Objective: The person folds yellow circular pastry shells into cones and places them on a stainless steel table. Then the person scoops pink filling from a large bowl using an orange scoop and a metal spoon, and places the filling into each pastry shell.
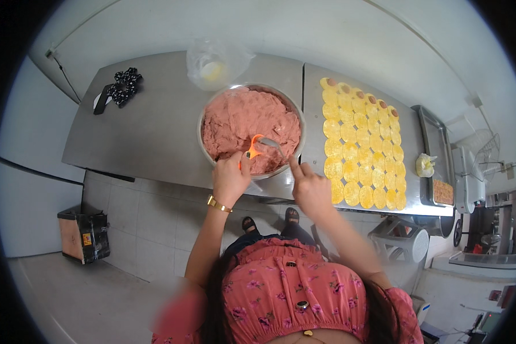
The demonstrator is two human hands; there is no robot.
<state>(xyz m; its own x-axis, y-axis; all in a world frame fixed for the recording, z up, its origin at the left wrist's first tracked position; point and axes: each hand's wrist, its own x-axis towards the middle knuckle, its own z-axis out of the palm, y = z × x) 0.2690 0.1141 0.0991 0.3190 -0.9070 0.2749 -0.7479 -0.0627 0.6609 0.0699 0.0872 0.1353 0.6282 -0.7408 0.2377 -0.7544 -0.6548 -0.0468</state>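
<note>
In front of me a large metal bowl [303, 127] is filled with pink ground meat [243, 112]. My left hand [231, 176] is closed round the handle of a small orange scoop [254, 150] over the near part of the meat. A metal spoon [274, 144] is gripped in my right hand [311, 188] at the bowl's near right rim. The spoon's head meets the orange scoop; what the scoop holds is too small to tell. To the right, yellow round wrappers [350, 150] lie in overlapping rows, and the farthest row carries dabs of meat [359, 95].
Behind the bowl sits a clear plastic bag [215, 66] with something yellow inside. A black patterned scrunchie [125, 86] lies at the far left. Rightward are a metal tray [427, 123], a knotted bag [425, 165] and a white stool [400, 239]. An open box [83, 234] stands on the floor.
</note>
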